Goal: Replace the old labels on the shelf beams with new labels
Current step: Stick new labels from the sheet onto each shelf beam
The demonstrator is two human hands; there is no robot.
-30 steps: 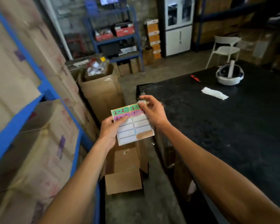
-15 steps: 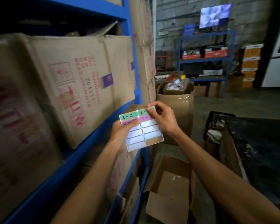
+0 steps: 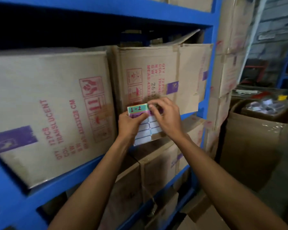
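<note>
- Head camera view: two bare forearms reach forward from the bottom of the frame toward a blue metal shelf rack packed with cardboard boxes.
- The left hand (image 3: 129, 124) holds a label sheet (image 3: 144, 130) upright in front of the boxes, with the thumb pressed across the sheet's left side and the fingers curled closed behind it.
- The sheet's top row has a green label (image 3: 136, 109) with "1 - 2" written in red; a purple label sits just below it, partly under the thumb, and white blank labels with blue outlines fill the lower rows.
- The right hand (image 3: 166, 116) is at the sheet's top right corner, fingertips pinched together on the edge of a label there; the hand hides which label.
- A blue shelf beam (image 3: 70, 183) runs diagonally below the hands, from lower left up toward the right, where it meets a blue upright post (image 3: 209, 67).
- A large carton (image 3: 45, 113) printed in red with "12PCS TRANSLUCENT" rests on that beam, with a second carton (image 3: 148, 72) just beside it, directly behind the sheet.
- At far right, an open brown box (image 3: 256, 146) stands on the floor.
</note>
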